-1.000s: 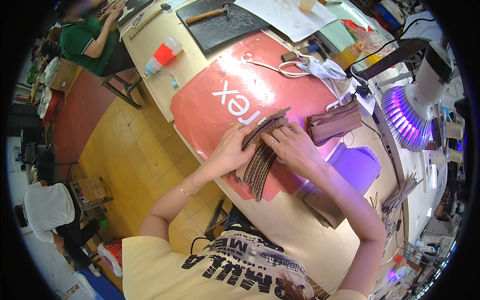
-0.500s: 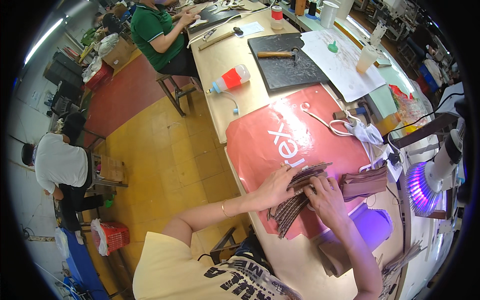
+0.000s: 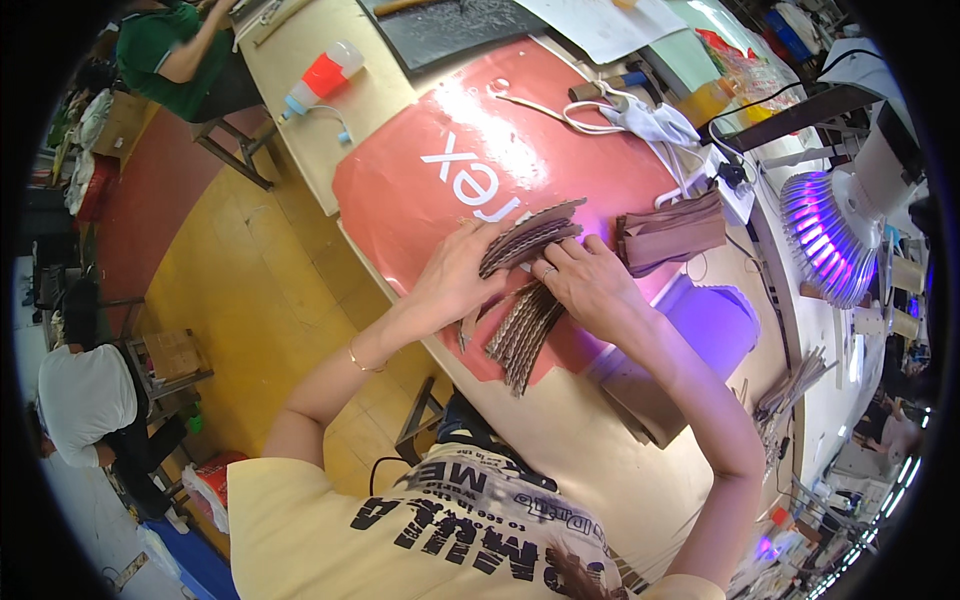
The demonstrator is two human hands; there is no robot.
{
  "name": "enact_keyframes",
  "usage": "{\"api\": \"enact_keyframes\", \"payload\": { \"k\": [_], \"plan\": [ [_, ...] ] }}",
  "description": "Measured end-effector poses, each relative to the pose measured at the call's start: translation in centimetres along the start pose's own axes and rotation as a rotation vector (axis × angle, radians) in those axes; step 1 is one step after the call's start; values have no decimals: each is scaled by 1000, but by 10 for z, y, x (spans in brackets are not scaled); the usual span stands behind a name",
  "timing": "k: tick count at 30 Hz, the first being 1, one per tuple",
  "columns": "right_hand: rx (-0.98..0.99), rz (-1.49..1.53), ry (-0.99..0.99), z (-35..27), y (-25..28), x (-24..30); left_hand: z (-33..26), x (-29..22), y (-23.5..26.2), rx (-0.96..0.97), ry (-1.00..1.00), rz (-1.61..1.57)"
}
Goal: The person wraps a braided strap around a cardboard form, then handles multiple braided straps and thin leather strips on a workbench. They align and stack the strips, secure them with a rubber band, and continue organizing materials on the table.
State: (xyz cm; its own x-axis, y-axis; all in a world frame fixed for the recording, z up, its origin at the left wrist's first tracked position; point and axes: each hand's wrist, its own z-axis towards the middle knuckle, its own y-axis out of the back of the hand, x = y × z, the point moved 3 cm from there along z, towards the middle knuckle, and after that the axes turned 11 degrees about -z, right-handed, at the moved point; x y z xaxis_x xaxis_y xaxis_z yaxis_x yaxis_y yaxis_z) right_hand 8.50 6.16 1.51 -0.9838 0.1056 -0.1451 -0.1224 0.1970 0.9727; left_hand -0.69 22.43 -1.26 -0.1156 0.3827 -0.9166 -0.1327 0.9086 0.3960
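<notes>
Hands working fanned stack of brown strips (image 3: 527, 300) on red sheet (image 3: 420, 190) at table edge. Left hand (image 3: 455, 280) pressing flat on stack's left side, fingers extended. Right hand (image 3: 590, 285) gripping upper strips, fingers curled. Stack's long axis running diagonally, between both hands.

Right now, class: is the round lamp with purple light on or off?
On: the round lamp glows purple and casts violet light on the tabletop beside it.
</notes>
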Motion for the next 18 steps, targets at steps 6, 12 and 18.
{"api": "enact_keyframes", "payload": {
  "k": [6,12,18],
  "plan": [
    [-97,-53,-10,-6,8,-2,-13,-8,-11,-99,-89,44],
    [-157,-24,-61,-16,6,-1,-23,-2,-21,-98,-97,50],
    [-52,30,-89,-28,8,-3,-23,-5,-23,-93,-175,96]
  ]
}}
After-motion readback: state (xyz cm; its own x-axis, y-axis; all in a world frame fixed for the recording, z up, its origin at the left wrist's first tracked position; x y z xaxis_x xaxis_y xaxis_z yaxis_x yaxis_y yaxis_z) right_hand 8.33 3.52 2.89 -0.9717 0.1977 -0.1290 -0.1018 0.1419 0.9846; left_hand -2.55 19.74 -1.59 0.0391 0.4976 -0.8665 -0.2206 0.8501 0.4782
